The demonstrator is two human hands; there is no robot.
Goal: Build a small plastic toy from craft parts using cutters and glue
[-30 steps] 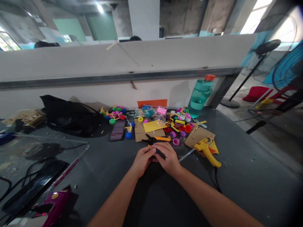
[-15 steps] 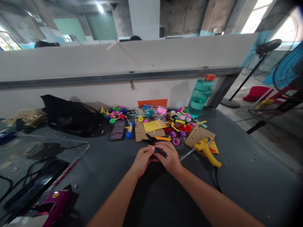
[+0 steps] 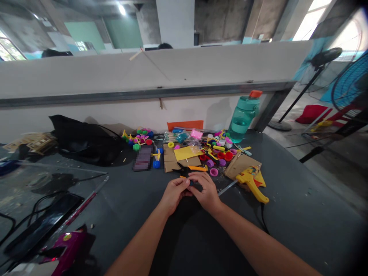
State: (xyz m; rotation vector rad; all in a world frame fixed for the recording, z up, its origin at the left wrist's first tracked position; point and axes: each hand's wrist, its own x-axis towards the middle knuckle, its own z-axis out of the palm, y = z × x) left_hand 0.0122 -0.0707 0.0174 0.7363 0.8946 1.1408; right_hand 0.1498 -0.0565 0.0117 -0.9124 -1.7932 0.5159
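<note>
Close together over the near middle of the table, both my hands pinch a small blue piece [image 3: 191, 183], mostly covered by the fingertips. My left hand [image 3: 173, 195] grips it from the left, thumb on top. From the right, my right hand [image 3: 205, 190] closes thumb and fingers on the same piece. Just beyond the fingers lie pliers [image 3: 195, 168] with orange-yellow handles and dark jaws. A yellow glue gun [image 3: 252, 184] rests on its side to the right, a clear glue stick [image 3: 228, 188] pointing toward my right hand.
Bottle caps [image 3: 214, 172], cardboard [image 3: 169, 163] and yellow paper [image 3: 185, 153] crowd the back middle. A teal water bottle [image 3: 243, 119] stands against the partition [image 3: 115, 76]. On the left are a black bag [image 3: 83, 142], a phone [image 3: 143, 158], a power strip [image 3: 43, 226] and cables.
The blue piece has turned slightly between my fingertips and shows a brighter blue. Both hands stay almost where they were.
</note>
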